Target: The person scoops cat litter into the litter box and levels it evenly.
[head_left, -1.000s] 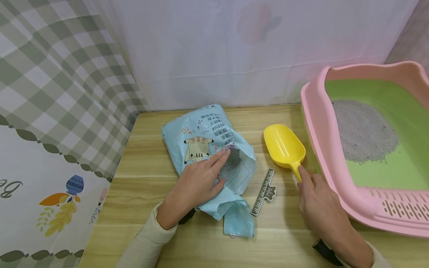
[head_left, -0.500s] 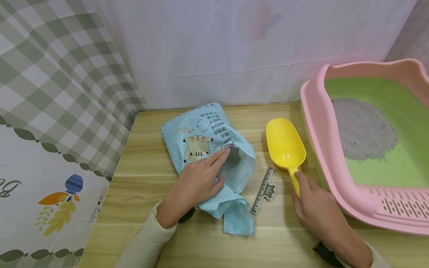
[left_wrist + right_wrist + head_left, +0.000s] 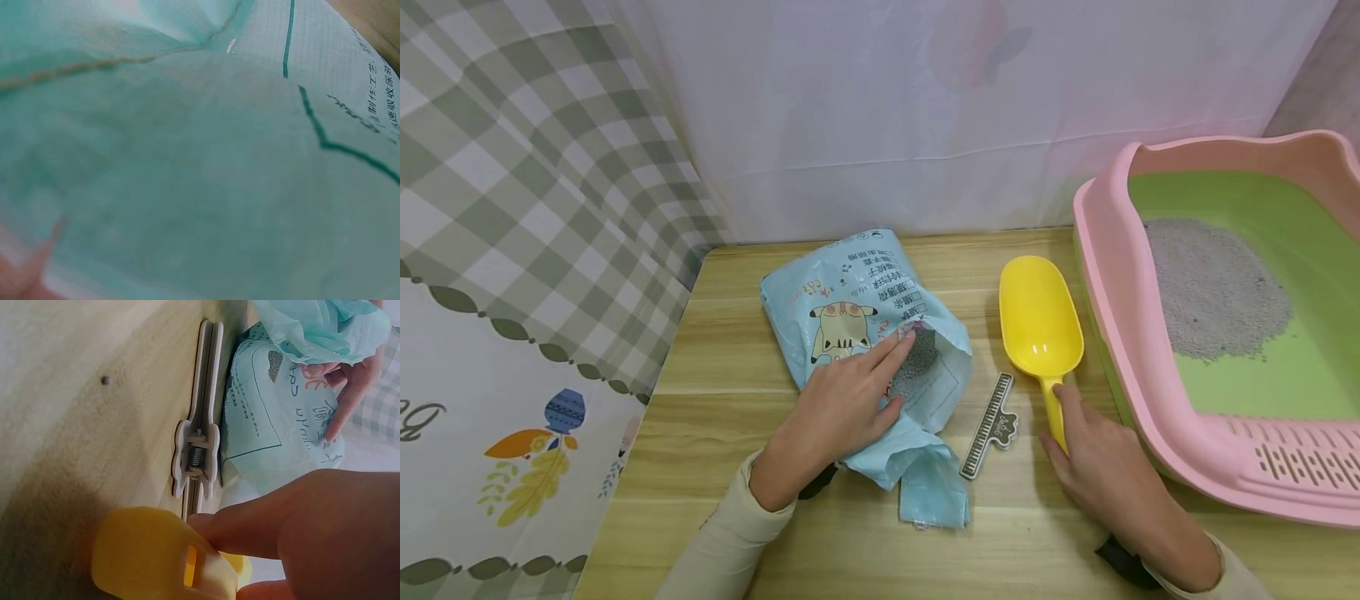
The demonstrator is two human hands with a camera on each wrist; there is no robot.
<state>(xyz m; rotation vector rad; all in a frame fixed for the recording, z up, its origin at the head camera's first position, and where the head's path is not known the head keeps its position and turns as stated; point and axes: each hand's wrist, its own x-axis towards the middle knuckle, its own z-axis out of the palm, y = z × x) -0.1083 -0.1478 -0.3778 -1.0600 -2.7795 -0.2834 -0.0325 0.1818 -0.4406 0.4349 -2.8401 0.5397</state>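
Observation:
In the head view a light-blue cat litter bag lies on its side, its mouth open on grey granules. My left hand holds the bag at the edge of its mouth, index and middle fingers along the rim. In the left wrist view the blue-green plastic fills nearly everything. My right hand grips the handle of a yellow litter scoop, its bowl facing up with nothing in it. The handle's end shows close up in the right wrist view, with the thumb on it.
A long bag clip lies between bag and scoop; its spring shows in the right wrist view. A pink litter box with a green base holds a grey litter heap at the right. White cloth hangs behind the wooden table.
The scoop's handle has swung toward me and its bowl now points straighter away. My right hand has shifted slightly left with it. The left hand and the bag have stayed put.

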